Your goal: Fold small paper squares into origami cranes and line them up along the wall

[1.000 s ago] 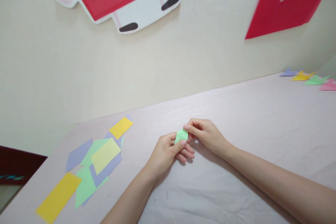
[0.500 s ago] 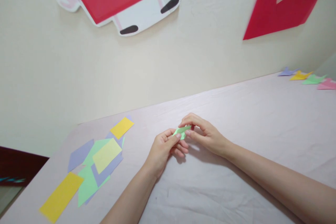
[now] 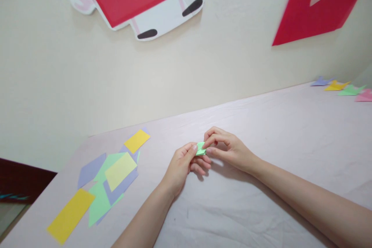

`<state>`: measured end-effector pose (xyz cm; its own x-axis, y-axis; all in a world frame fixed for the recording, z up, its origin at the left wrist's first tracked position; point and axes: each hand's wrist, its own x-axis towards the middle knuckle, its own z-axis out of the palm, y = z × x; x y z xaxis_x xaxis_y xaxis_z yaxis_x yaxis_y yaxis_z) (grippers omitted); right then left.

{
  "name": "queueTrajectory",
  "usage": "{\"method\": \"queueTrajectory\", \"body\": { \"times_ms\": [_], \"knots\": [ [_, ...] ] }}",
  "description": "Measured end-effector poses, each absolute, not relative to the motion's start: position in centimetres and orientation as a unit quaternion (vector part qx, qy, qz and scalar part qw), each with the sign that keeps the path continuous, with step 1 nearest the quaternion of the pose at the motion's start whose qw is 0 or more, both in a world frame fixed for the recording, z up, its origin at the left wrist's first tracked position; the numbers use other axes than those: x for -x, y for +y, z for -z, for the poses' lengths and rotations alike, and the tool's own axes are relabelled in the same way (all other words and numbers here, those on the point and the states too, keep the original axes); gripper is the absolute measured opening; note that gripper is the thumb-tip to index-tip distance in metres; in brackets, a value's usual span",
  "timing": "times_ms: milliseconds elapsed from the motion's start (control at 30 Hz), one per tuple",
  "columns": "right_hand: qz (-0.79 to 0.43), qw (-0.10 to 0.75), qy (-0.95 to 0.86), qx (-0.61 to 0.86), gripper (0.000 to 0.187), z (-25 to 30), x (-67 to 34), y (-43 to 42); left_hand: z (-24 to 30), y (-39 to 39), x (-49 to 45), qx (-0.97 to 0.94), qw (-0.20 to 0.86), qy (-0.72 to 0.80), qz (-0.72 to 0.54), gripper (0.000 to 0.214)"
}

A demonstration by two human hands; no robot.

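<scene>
A small folded piece of green paper (image 3: 200,149) is held just above the cloth-covered table. My left hand (image 3: 184,162) pinches its left end, thumb on top and the other fingers curled beneath. At the paper's right end, my right hand (image 3: 225,146) grips the edge between thumb and fingertips. The underside of the paper is hidden by my left fingers.
Loose yellow, green and purple paper sheets (image 3: 120,171) lie overlapping on the left of the pale tablecloth (image 3: 221,205). Several folded paper figures (image 3: 352,90) stand in a row at the far right. A wall (image 3: 174,77) with red decorations rises behind.
The green paper has gone from partly raised to a flatter, more compact shape. My right fingers have shifted onto its right edge. The view has moved slightly.
</scene>
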<state>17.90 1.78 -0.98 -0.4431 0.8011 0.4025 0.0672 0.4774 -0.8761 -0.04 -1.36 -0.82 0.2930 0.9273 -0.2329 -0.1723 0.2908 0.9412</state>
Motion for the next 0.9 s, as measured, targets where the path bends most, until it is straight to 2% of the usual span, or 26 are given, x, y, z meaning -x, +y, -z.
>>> {"method": "queueTrajectory", "body": {
  "times_ms": [333, 600, 733, 900],
  "knots": [
    [-0.391, 0.448, -0.725, 0.347, 0.007, 1.46, -17.72, 2.08, 0.60, -1.97, -0.68, -0.481, 0.636, 0.448, -0.406, 0.037],
    [-0.268, 0.462, -0.782, 0.320, 0.009, 1.69, -17.84, 1.98, 0.71, -2.01, -0.78, -0.447, 0.639, 0.454, -0.431, 0.039],
    [-0.243, 0.460, -0.795, 0.311, 0.008, 1.64, -17.76, 1.84, 0.58, -1.90, -0.66, -0.427, 0.653, 0.446, -0.439, 0.044],
    [-0.213, 0.465, -0.798, 0.320, 0.008, 1.72, -17.73, 1.86, 0.52, -1.78, -0.61, -0.428, 0.654, 0.437, -0.445, 0.039]
  ]
}}
